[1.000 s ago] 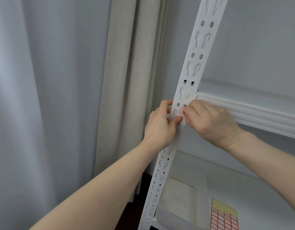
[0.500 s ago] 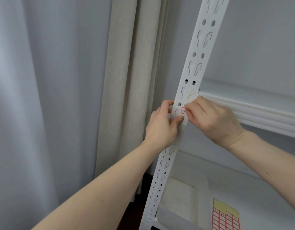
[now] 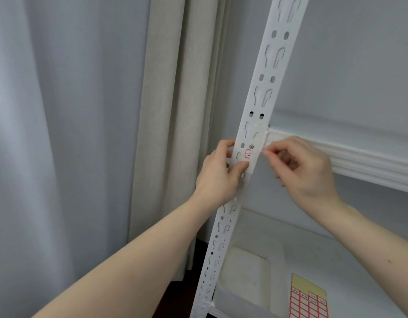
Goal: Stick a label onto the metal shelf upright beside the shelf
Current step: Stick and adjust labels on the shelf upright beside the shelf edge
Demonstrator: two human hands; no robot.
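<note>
— Both hands first: what has changed?
— Her right hand has drawn back off the label, fingers loosely curled, holding nothing I can make out. It covered the spot a moment ago. The left hand still grips the upright, thumb pressing just below the label.
— So it's stuck?
— Likely; it sits flat beside a round hole, level with the shelf.
— Materials?
— Small red-bordered paper on smooth white metal punched with keyhole slots. A label sheet lies below.
</note>
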